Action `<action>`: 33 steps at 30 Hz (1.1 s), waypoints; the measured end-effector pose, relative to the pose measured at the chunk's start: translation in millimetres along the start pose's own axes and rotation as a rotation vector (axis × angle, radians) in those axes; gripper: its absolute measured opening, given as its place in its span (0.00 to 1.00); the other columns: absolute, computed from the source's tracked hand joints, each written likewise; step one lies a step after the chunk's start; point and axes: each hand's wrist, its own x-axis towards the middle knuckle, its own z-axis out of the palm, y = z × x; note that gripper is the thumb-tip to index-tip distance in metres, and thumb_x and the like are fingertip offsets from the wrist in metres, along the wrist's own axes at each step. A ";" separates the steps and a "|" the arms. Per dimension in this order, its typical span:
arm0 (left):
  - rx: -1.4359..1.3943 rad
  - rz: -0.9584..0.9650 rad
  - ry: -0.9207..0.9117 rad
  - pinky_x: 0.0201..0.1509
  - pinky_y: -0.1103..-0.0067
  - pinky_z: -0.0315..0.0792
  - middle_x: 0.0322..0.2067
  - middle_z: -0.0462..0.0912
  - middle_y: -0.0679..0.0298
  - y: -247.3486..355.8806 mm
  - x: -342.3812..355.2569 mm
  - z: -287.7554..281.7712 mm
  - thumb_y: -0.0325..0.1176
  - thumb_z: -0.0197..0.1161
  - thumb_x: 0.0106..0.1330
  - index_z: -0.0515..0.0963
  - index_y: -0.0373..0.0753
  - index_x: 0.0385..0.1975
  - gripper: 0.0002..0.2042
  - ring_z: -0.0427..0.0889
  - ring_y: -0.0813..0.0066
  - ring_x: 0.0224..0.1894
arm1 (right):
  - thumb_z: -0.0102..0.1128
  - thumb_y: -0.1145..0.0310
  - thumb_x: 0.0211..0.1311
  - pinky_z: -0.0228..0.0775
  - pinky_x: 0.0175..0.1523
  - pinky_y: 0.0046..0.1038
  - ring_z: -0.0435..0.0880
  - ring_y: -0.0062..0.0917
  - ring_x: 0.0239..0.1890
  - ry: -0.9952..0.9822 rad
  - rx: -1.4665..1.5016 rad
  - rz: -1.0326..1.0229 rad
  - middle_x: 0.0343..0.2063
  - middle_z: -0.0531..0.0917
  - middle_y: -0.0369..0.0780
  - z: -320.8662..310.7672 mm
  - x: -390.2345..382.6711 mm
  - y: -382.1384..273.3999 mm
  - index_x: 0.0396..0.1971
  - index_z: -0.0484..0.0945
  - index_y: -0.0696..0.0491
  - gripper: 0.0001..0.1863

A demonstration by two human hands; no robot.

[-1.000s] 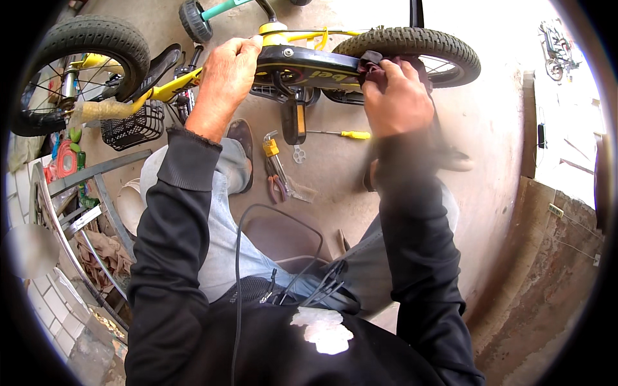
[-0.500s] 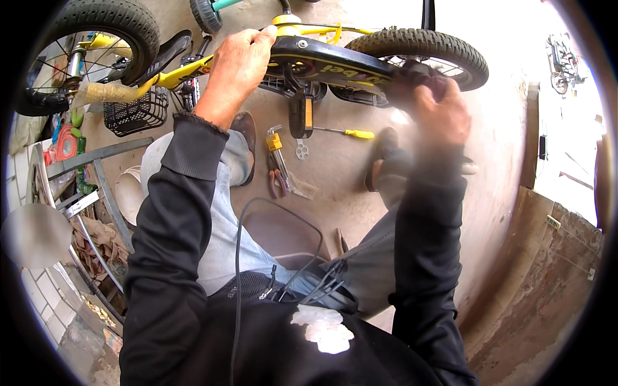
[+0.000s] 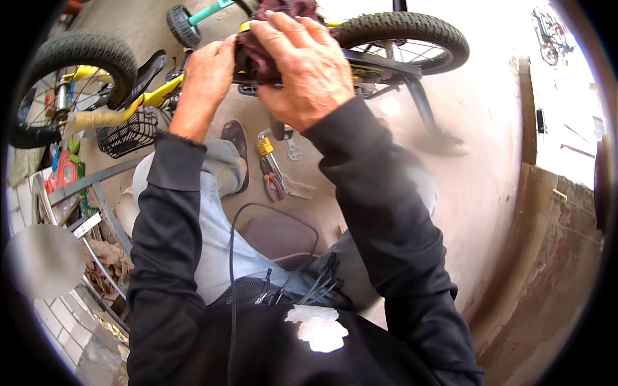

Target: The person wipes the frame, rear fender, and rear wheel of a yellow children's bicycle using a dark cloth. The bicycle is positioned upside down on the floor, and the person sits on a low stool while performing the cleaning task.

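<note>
A small yellow and black bicycle (image 3: 154, 96) lies across the upper view, its treaded rear tyre (image 3: 447, 42) to the right. My left hand (image 3: 209, 77) is closed, gripping the bicycle near the end of the black chain guard (image 3: 385, 65). My right hand (image 3: 308, 74) presses a dark maroon cloth (image 3: 261, 61) against the bicycle just right of my left hand, its fingers bent over the cloth and hiding much of the guard. Below them on the floor lie a hex key set (image 3: 266, 147), pliers (image 3: 274, 187) and a flat spanner (image 3: 293, 150).
A black wire basket (image 3: 125, 138) lies at the left, near a metal frame (image 3: 109, 206) with clutter. A teal-handled wheeled item (image 3: 184, 26) is at the top, a low wall (image 3: 547, 251) at the right. My legs are spread below the bicycle, a cable looping between them.
My right hand and cloth have moved from the right end of the chain guard leftward and up, beside my left hand. My left hand has shifted slightly left, still gripping.
</note>
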 end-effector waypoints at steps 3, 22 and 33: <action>-0.074 -0.067 -0.035 0.42 0.71 0.71 0.28 0.82 0.51 -3.9 1.3 0.3 0.50 0.51 0.69 0.80 0.31 0.37 0.23 0.79 0.64 0.33 | 0.63 0.71 0.45 0.67 0.55 0.39 0.74 0.41 0.50 -0.004 -0.038 -0.005 0.50 0.78 0.41 2.4 -1.4 7.0 0.48 0.78 0.50 0.24; -0.051 -0.155 -0.059 0.47 0.73 0.69 0.32 0.83 0.55 10.1 0.5 -1.9 0.50 0.54 0.68 0.81 0.31 0.39 0.23 0.78 0.70 0.37 | 0.62 0.72 0.53 0.72 0.51 0.33 0.79 0.37 0.44 -0.285 -0.362 0.473 0.44 0.82 0.36 -72.5 -67.9 64.4 0.39 0.84 0.46 0.12; -0.090 -0.152 -0.011 0.45 0.79 0.69 0.33 0.81 0.64 8.4 7.2 7.5 0.53 0.52 0.71 0.81 0.31 0.38 0.26 0.76 0.77 0.37 | 0.48 0.80 0.50 0.65 0.19 0.21 0.73 0.16 0.16 -0.068 0.006 1.025 0.19 0.80 0.37 -213.1 -89.8 175.3 0.37 0.83 0.57 0.16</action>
